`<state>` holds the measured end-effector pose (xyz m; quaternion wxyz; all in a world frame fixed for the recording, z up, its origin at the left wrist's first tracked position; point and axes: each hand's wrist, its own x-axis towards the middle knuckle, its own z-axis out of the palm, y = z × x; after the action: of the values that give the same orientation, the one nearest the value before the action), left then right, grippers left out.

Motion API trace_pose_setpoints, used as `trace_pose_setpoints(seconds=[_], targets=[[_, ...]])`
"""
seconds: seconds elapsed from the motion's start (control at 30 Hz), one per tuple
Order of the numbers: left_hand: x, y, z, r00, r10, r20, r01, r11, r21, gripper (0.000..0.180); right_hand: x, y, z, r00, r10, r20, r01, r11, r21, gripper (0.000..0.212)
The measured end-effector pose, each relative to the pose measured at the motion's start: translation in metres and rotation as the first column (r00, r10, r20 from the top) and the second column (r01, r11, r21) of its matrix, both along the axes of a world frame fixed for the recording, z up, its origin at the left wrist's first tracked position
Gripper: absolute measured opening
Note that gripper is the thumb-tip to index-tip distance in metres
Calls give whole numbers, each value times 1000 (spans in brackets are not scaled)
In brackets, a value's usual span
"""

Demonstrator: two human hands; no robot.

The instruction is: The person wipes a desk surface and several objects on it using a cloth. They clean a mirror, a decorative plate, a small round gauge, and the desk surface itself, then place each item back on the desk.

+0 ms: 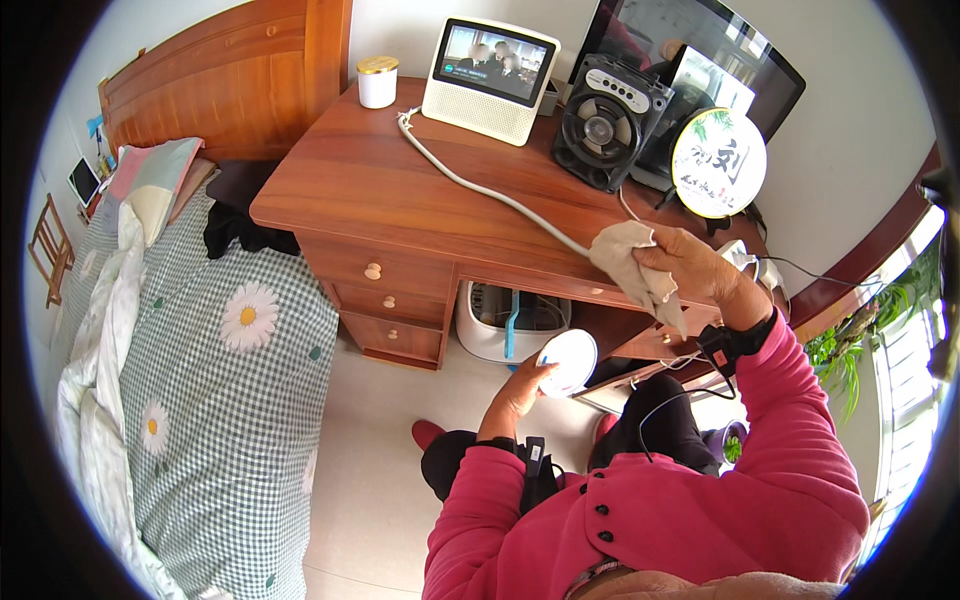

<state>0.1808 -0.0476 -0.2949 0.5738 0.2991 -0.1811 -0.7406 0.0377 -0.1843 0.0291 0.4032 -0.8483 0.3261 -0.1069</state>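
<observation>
My left hand [514, 392] is closed on the edge of a white round thing [570, 362], like a jar or a lid; its bright face is washed out, so I cannot tell which. Raised at the desk's front edge, my right hand [692, 264] grips a crumpled beige cloth [628, 262], one corner hanging down. A thick grey cable [480, 188] runs from beside a white smart display [492, 78] across the desktop to the cloth. Whether the cloth is wrapped round the cable is hidden.
On the reddish wooden desk [360, 165] stand a white jar with a gold lid [377, 84], a black speaker [606, 125], a round plaque on a stand [718, 163] and a dark monitor [775, 85]. A white bin-like box [480, 335] sits underneath. The bed [215, 400] is at left.
</observation>
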Motion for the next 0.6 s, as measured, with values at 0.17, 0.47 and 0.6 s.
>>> trace_pose_setpoints(seconds=[0.17, 0.47, 0.6], targets=[[-3, -1, -11, 1000, -7, 6, 7, 1000, -26, 58, 2, -8, 7, 995, -41, 95, 47, 997, -67, 29], [-3, -1, -7, 998, 14, 53, -11, 998, -61, 57, 8, -47, 32, 984, -174, -46, 88, 687, -721, 24], [-2, 0, -8, 998, 30, 59, -27, 998, -52, 56, 33, -49, 3, 840, -307, -447, -111, 710, -695, 24]])
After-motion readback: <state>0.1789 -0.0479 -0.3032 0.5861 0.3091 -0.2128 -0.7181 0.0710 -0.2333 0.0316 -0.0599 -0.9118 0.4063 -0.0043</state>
